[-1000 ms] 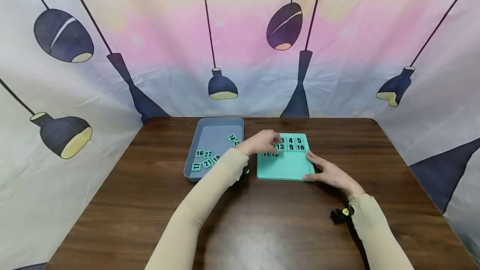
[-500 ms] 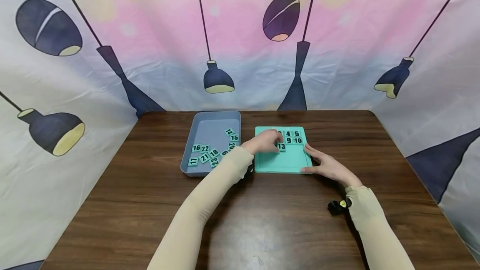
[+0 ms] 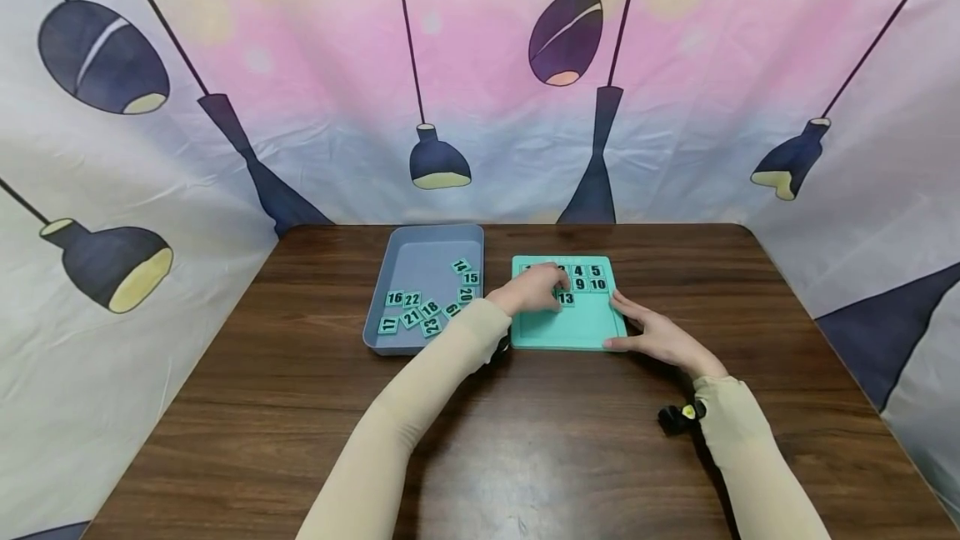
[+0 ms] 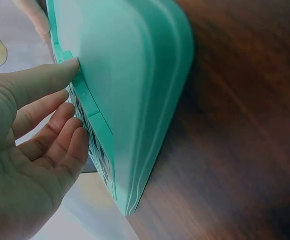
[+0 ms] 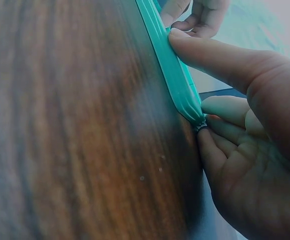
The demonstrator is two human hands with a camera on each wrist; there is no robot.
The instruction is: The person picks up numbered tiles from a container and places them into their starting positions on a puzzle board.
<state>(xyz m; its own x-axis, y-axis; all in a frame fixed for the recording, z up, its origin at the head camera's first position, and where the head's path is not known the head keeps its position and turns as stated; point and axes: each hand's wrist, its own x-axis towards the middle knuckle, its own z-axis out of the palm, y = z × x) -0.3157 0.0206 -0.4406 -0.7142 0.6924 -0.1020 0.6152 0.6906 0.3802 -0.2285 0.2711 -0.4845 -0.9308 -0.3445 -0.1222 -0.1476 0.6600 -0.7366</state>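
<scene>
My left hand (image 3: pixel 536 287) reaches over the green number board (image 3: pixel 566 336), its thumb and fingertips at the tile marked 13 (image 3: pixel 566 299) in the third row. In the left wrist view the left thumb (image 4: pixel 60 77) lies at the near edge of that row, with the fingers curled beyond it. My right hand (image 3: pixel 663 342) grips the board's front right corner, thumb at the front edge and fingers along the right side. Tiles 4, 5, 9 and 10 show in the upper rows; the left hand hides those to the left.
Left of the board stands a grey-blue tray (image 3: pixel 408 244) with several loose number tiles, among them 16 (image 3: pixel 394 298) and 15 (image 3: pixel 470 278). Both lie on a dark wooden table (image 3: pixel 525 440), with a printed curtain (image 3: pixel 315 107) behind its far edge.
Tile 13 has come down from over the second row to the third row, with my left hand still at it. My right hand keeps its place; the head view has shifted slightly.
</scene>
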